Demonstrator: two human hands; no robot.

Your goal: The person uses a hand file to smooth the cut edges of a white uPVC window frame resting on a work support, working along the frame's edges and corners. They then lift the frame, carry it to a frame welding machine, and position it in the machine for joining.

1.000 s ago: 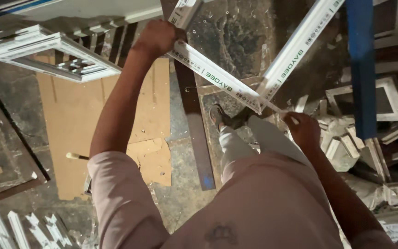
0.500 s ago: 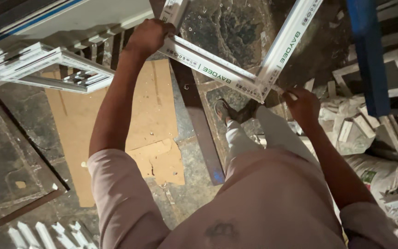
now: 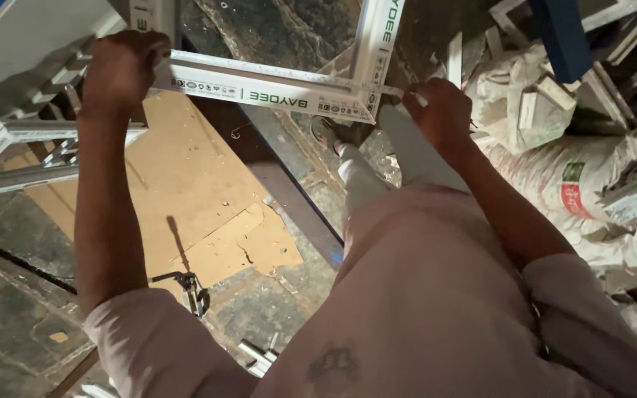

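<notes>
both hands hold the white window frame (image 3: pixel 274 90) above the cardboard sheet (image 3: pixel 186 184): your left hand (image 3: pixel 123 70) wraps the left corner, your right hand (image 3: pixel 442 110) pinches the welded right corner. keep the bottom rail level and grip firmly.

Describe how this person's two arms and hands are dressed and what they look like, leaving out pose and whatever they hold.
Both arms are bare from the short sleeves down. The left sleeve and right sleeve belong to a pale pink shirt and end above the elbows. The left hand and right hand wear no gloves. No watch, ring or bracelet shows.
</notes>
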